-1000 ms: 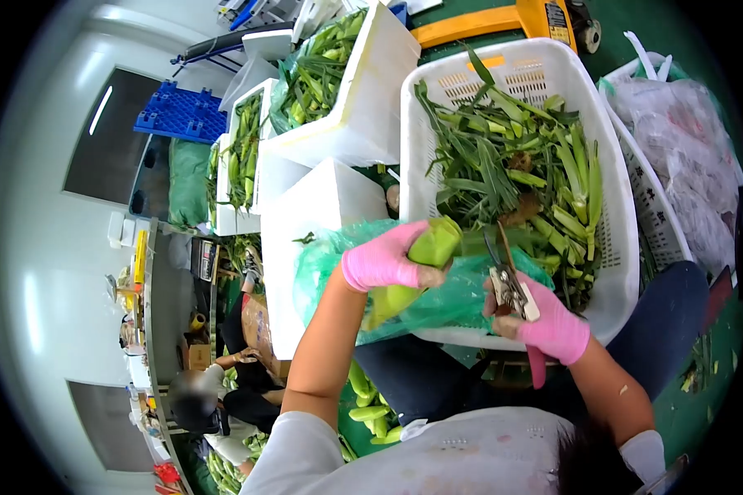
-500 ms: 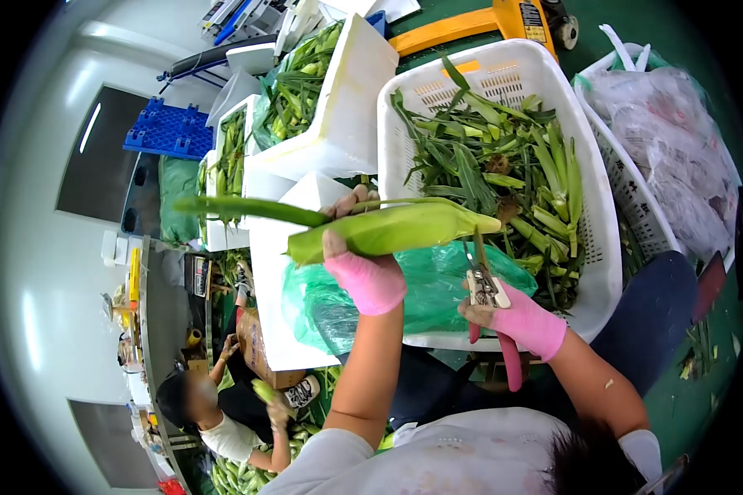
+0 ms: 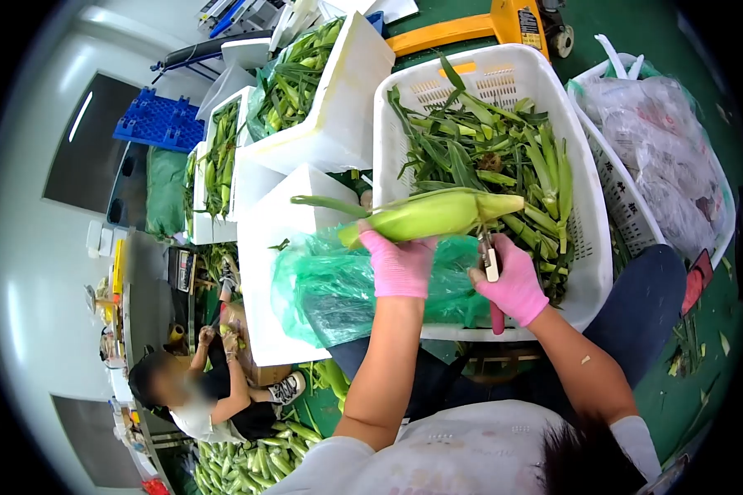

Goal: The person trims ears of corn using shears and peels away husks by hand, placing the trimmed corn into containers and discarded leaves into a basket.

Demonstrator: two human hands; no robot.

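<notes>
My left hand [image 3: 400, 262], in a pink glove, is closed round a green ear of corn [image 3: 437, 214] in its husk. The ear lies nearly level, with a loose leaf trailing at its left end and the pale stalk end at right. My right hand [image 3: 516, 282], also pink-gloved, grips pruning shears [image 3: 491, 260] with red handles. Their blades are just under the ear near its stalk end, partly hidden by it. Below the ear, a green plastic bag [image 3: 314, 285] is spread over a white foam box [image 3: 260, 330].
A white crate [image 3: 598, 272] of husks and leaves stands in front. Foam boxes of corn [image 3: 347, 99] are to the left, and a crate of clear plastic bags [image 3: 660, 140] is at right. A co-worker [image 3: 210, 396] sits lower left beside piled ears [image 3: 256, 462].
My left hand has moved right along with the ear, and its long leaf has swung in. The shears have shifted slightly right, under the stalk end. The co-worker's hands have come together.
</notes>
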